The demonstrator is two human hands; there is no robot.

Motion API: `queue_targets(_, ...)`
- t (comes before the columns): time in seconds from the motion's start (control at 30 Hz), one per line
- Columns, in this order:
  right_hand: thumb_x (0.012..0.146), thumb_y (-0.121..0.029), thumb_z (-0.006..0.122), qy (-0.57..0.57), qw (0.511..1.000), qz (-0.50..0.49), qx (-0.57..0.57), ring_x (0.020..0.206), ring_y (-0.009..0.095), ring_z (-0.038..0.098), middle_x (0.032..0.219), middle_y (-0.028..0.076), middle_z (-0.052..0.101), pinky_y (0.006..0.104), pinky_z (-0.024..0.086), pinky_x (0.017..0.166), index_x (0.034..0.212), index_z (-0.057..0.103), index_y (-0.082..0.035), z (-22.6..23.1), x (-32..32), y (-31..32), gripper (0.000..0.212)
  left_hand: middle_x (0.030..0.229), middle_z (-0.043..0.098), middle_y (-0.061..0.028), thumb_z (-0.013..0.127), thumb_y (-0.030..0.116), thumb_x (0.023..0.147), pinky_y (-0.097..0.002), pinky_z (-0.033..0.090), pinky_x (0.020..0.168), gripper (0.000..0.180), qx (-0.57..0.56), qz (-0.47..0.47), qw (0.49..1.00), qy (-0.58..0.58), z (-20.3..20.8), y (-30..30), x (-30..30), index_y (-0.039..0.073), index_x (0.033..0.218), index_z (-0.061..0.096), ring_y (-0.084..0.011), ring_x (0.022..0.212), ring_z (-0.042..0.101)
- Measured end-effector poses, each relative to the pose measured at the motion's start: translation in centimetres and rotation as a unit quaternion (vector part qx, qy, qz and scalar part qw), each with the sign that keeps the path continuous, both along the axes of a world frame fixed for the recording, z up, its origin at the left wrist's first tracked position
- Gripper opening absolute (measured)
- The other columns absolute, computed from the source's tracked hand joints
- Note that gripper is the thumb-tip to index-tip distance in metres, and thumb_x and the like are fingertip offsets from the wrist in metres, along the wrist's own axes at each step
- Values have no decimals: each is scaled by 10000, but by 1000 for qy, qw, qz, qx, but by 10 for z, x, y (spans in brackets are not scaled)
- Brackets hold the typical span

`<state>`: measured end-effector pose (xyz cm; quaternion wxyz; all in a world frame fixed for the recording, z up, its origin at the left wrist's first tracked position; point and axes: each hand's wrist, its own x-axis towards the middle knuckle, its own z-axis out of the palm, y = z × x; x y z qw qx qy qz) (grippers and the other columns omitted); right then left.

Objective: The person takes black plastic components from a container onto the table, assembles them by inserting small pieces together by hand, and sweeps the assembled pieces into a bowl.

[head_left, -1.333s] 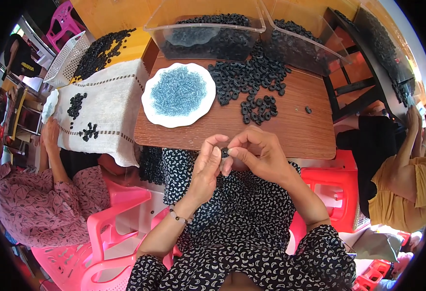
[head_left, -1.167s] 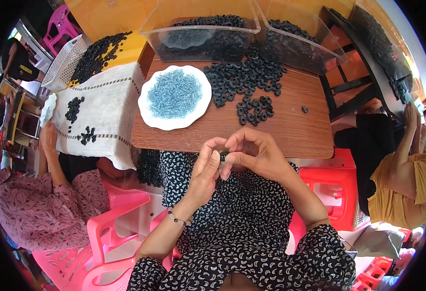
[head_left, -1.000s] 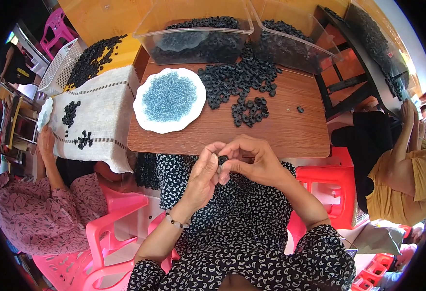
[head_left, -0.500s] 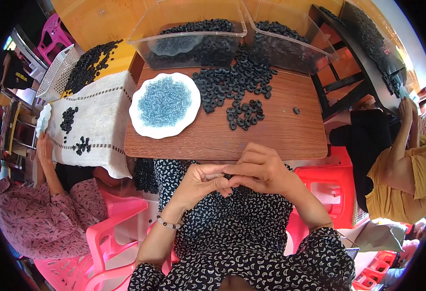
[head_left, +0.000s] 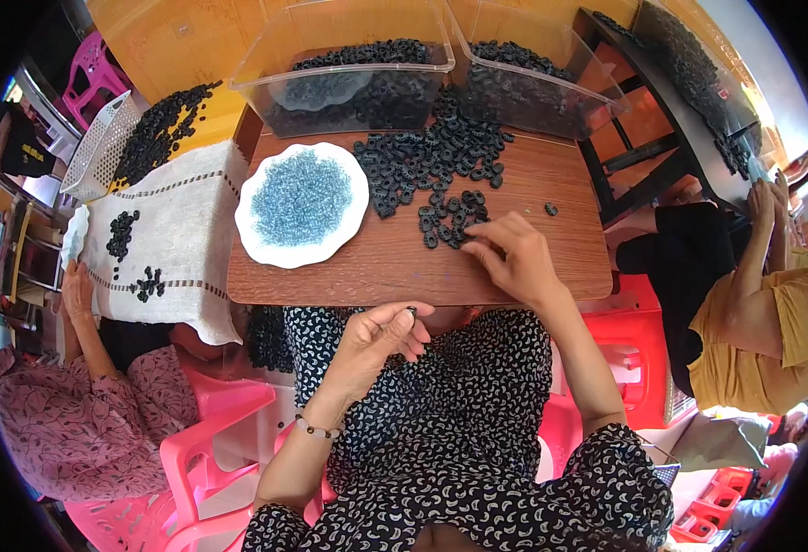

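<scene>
My left hand (head_left: pixel 376 333) is closed just off the table's front edge, pinching a small black ring-shaped piece (head_left: pixel 411 313) between thumb and fingertips. Over the front right of the brown table (head_left: pixel 367 281), my right hand (head_left: pixel 519 262) reaches to a small cluster of black ring-shaped pieces (head_left: pixel 441 221). Its thumb and forefinger are apart at the cluster's right edge, with no piece plainly between them. Behind lies a larger heap of the same pieces (head_left: pixel 432 156). A white scalloped plate (head_left: pixel 246 230) full of tiny clear bluish beads (head_left: pixel 303 198) stands to the left.
Two clear plastic bins (head_left: pixel 358 66) (head_left: pixel 537 83) of black pieces stand at the table's back. One loose piece (head_left: pixel 551 209) lies right. A cloth-covered table (head_left: pixel 183 216) adjoins on the left; people sit on both sides. A red stool (head_left: pixel 639 368) is at right.
My right hand has left my left hand and moved forward to the small cluster. My left hand has stayed near the table edge, and the piece in it now shows.
</scene>
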<state>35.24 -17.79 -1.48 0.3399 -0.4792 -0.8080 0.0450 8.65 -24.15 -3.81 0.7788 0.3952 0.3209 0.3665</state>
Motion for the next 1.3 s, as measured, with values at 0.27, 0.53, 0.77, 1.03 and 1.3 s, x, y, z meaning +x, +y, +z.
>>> queue_targets(0.27,837,-149,765,-26,995,-90,-33,795,284,603,781,86,642,403,502,691,988,733,-76,0,9,8,171,922,677,-46,549,305,1059,-242,517,673,386,-18,13,1000,3,2,0,0,-5,1266,652,-100,769,630)
queue_targets(0.53,804,-100,803,17,1000,4,-4,769,243,578,801,78,638,367,479,651,958,747,-69,-2,-15,-3,167,907,663,-29,550,297,1060,-240,511,682,377,-18,16,1000,-3,0,-1,1,-5,1256,661,-93,765,613)
queue_targets(0.77,831,-124,759,-49,997,-51,-8,823,274,603,805,69,633,395,506,671,925,723,-75,-7,-26,-4,111,911,679,-31,601,264,1036,-240,522,696,347,-14,15,1000,6,-2,-4,3,-6,1244,668,-89,779,625)
queue_targets(1.03,860,-120,725,-63,995,-76,-30,851,283,593,834,75,605,411,506,672,978,719,-86,-3,-31,-11,123,901,684,-19,610,251,1032,-234,521,701,339,-6,27,1000,2,-6,-3,5,-3,1248,669,-80,782,624)
queue_targets(1.3,846,-82,730,-32,996,-76,-40,805,265,609,818,77,619,369,512,654,948,686,-62,-1,-25,-16,112,898,678,2,604,247,1036,-222,517,712,332,12,43,999,-7,-6,-5,8,-2,1244,671,-66,772,612)
